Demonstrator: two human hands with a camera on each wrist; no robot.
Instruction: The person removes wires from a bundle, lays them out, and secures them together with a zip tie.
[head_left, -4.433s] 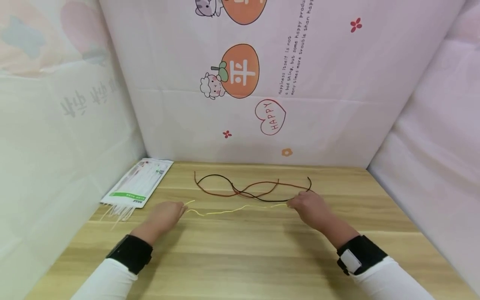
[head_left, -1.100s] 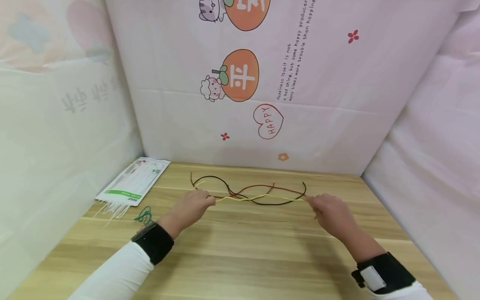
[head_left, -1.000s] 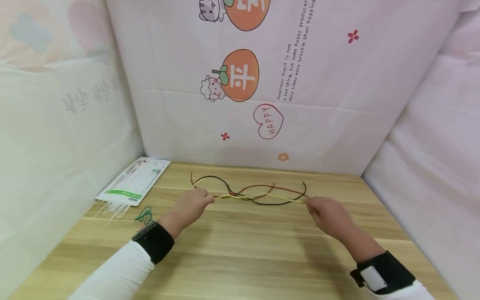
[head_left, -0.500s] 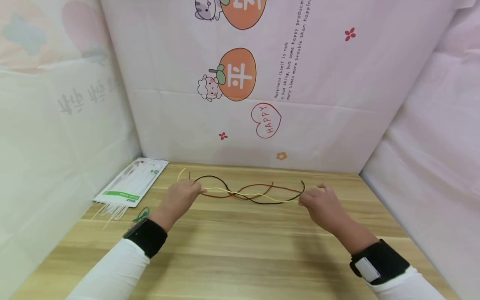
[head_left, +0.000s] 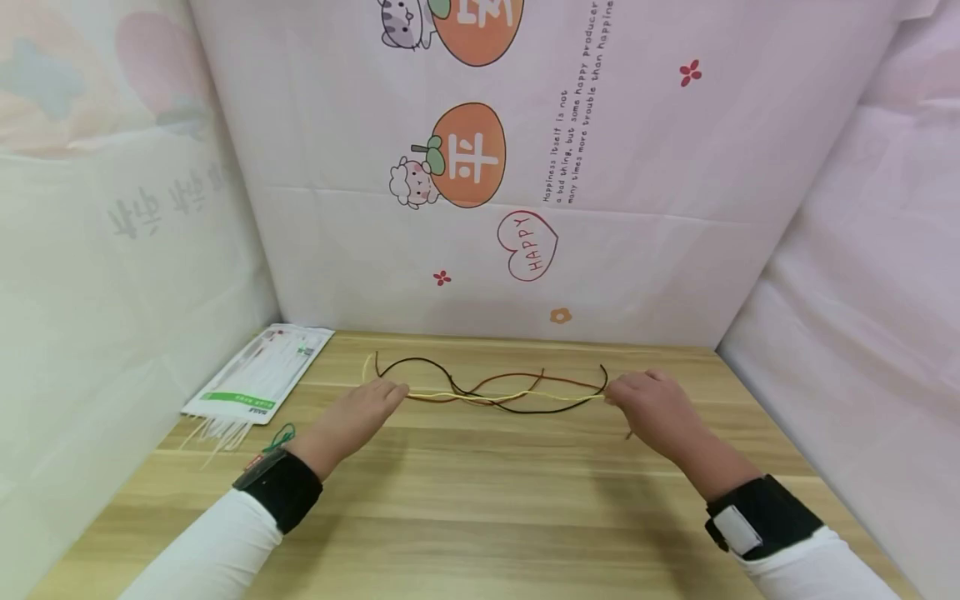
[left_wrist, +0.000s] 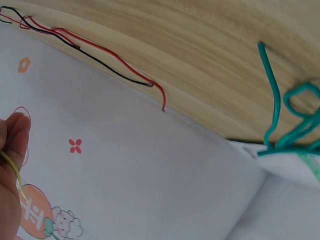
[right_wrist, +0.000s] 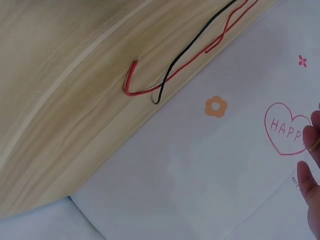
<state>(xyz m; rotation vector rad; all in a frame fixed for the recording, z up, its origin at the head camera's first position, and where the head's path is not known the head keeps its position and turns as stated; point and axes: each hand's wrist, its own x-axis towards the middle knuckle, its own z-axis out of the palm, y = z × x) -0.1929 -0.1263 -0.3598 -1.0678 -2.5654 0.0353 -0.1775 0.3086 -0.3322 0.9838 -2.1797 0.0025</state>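
Note:
A yellow wire [head_left: 558, 397] stretches between my two hands, above black and red wires. My left hand [head_left: 352, 417] pinches it near its left end, and a short tail curves up beyond the fingers; the left wrist view shows the wire [left_wrist: 15, 172] at that hand. My right hand [head_left: 656, 412] holds the other end; in the right wrist view only part of this hand [right_wrist: 311, 180] shows, with a bit of yellow at its fingers. The black wire [head_left: 416, 359] crosses two red wires [head_left: 510, 374] in loose waves on the table.
A coiled green wire [left_wrist: 272, 95] lies by my left wrist. Farther left is a white package [head_left: 258, 367] with a green band, thin white strips [head_left: 225, 433] poking out from under it. White printed cloth [head_left: 337, 250] walls the wooden table [head_left: 480, 517] at the back and both sides.
The yellow wire was in front of the black and red wires; both hands have carried it back over them. The green wire has come into view beside my left wrist.

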